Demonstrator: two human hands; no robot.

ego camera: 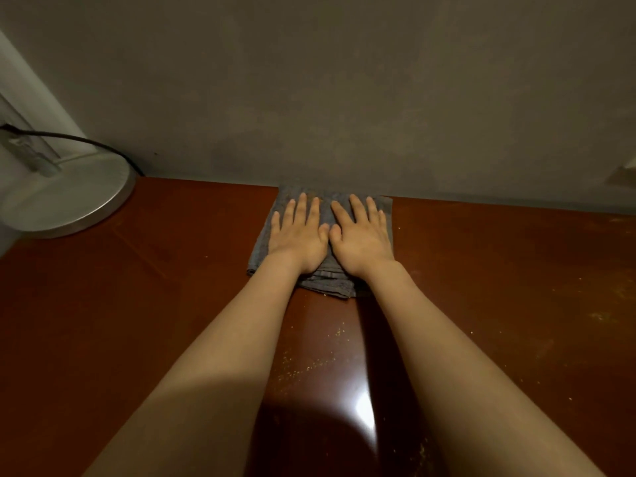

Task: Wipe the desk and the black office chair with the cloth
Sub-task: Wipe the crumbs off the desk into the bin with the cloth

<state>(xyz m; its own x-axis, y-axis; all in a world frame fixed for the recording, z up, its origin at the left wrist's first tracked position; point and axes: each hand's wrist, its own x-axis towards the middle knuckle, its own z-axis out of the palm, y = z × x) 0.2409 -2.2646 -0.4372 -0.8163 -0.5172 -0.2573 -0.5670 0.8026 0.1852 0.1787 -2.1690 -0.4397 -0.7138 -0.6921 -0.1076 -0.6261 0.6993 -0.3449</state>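
A soft, folded cloth [323, 266] is being pressed flat against the desk [481, 287] by the left hand [298, 235] and right hand [361, 235], fingers [303, 204] spread; being limp, it is likely best held under flat palms.

Your two flat hands cover most of the folded grey cloth [321, 273]; left of them, the round silver lamp base [72, 201] is cut off by the edge.
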